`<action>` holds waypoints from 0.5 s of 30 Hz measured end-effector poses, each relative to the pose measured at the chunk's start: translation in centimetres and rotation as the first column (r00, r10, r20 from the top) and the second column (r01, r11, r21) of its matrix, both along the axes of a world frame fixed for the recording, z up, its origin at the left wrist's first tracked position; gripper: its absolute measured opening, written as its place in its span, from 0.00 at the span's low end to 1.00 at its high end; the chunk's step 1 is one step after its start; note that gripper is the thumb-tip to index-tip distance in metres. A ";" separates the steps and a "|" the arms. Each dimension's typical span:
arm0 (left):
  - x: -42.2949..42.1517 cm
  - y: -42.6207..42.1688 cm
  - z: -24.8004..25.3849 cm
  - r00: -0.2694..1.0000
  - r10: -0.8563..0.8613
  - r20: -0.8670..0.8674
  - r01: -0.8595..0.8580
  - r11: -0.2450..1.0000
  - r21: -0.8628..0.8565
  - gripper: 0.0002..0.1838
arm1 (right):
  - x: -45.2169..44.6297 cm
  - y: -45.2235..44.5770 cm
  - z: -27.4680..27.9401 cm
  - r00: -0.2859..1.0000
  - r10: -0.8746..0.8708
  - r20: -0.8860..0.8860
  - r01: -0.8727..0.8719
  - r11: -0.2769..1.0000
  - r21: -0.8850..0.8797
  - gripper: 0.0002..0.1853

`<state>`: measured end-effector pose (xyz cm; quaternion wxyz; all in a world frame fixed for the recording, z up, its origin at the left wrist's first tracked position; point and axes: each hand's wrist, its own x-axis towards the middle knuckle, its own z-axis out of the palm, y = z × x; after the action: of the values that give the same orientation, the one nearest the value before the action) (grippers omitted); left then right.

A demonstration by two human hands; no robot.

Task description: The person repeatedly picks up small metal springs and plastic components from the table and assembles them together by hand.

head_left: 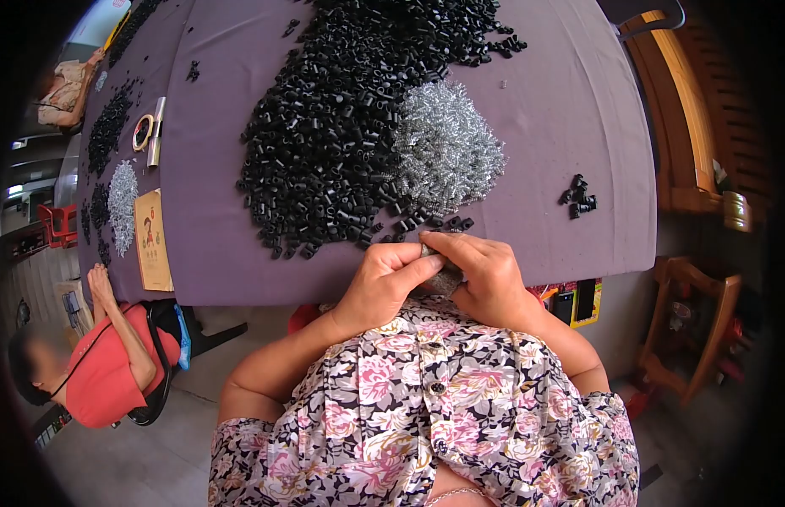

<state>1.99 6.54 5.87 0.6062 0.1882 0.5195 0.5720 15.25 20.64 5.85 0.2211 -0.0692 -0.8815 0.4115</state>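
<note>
Both hands meet at the near edge of the cloth-covered table (215, 283). My left hand (384, 283) is closed, thumb and fingers pressed together at a greyish-brown piece (445, 277) that looks like cloth. My right hand (487, 275) is curled round the same piece from the other side, its index finger touching near my left thumb. Whether small parts are inside the fingers is hidden. Just beyond the hands lies a large pile of small black tubular parts (316, 160), with a heap of silvery springs (450, 148) against its right side.
A few black parts (581, 201) lie at the right. On the left are a booklet (152, 241), a tape roll (143, 133), more springs (123, 207) and black parts (110, 135). A person in red (113, 367) sits left; another person (64, 97) is farther back.
</note>
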 end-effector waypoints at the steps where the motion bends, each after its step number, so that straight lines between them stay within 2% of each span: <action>1: 0.0 0.0 -0.1 1.000 0.007 0.010 -0.007 1.000 0.007 0.14 | 0.0 -0.1 0.0 1.000 -0.003 -0.006 0.003 1.000 -0.019 0.27; 15: -0.2 0.0 0.6 0.998 -0.017 -0.065 0.019 0.999 0.027 0.13 | 0.1 0.0 0.4 0.999 0.001 0.050 0.000 1.000 -0.028 0.33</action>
<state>1.80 6.54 6.44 0.5915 0.2198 0.5292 0.5672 15.33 20.66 6.21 0.1978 -0.0823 -0.8810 0.4219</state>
